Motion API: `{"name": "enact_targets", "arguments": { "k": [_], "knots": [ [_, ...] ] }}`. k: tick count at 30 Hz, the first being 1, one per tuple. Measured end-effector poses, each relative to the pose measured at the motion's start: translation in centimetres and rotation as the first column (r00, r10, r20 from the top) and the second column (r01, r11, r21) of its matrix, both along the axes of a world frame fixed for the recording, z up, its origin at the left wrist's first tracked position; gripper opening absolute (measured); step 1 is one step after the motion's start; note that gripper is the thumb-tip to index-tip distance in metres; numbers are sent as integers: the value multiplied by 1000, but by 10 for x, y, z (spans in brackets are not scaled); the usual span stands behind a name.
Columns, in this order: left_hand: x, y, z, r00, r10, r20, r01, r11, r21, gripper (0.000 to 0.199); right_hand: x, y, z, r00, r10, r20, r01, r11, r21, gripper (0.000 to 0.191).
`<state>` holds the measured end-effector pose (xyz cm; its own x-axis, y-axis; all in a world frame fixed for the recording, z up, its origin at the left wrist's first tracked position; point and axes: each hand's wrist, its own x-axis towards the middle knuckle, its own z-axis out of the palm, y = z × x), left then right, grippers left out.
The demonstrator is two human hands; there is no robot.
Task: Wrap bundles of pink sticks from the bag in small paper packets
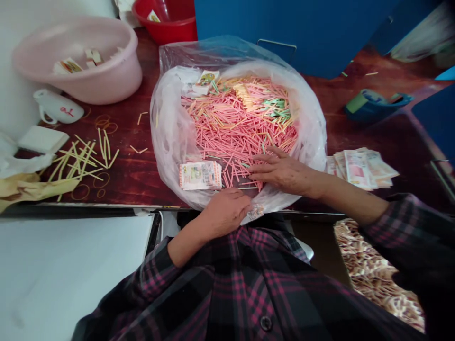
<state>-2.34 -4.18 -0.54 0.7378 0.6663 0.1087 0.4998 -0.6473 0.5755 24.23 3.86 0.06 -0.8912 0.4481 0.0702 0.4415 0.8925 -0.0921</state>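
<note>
A heap of short, thin pink, yellow and green sticks (227,118) lies inside a clear plastic bag (170,137) with its sides rolled down. My right hand (280,171) rests on the heap's near right side, its fingers spread over the pink sticks. At the bag's near edge, my left hand (227,212) is curled, fingertips bent under. A small printed packet (255,212) shows by its fingers and appears held; the grip itself is mostly hidden. Just beyond my left hand, a stack of printed packets (200,175) lies in the bag; more packets (206,80) are at its far left.
A pink basin (121,78) and a red basin (167,28) stand behind, left of a blue cabinet (302,38). A white mug (60,106) lies near yellow strips (80,163) and rubber bands. To the right are printed papers (362,168) and a blue basket (371,106).
</note>
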Motion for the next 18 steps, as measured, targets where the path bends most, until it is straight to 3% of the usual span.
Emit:
{"name": "enact_targets", "arguments": {
  "k": [7, 13, 18],
  "knots": [
    [1, -3, -1, 1000, 0, 31, -1, 1000, 30, 35, -9, 9, 3, 996, 0, 87, -11, 992, 128, 32],
    [1, -4, -2, 998, 26, 55, -27, 1000, 6, 32, -27, 7, 0, 999, -8, 41, -2, 974, 225, 22],
    [0, -3, -4, 997, 27, 74, -27, 1000, -3, 30, -32, 2, -5, 994, -107, 11, 102, 970, 223, 25]
  ]
}}
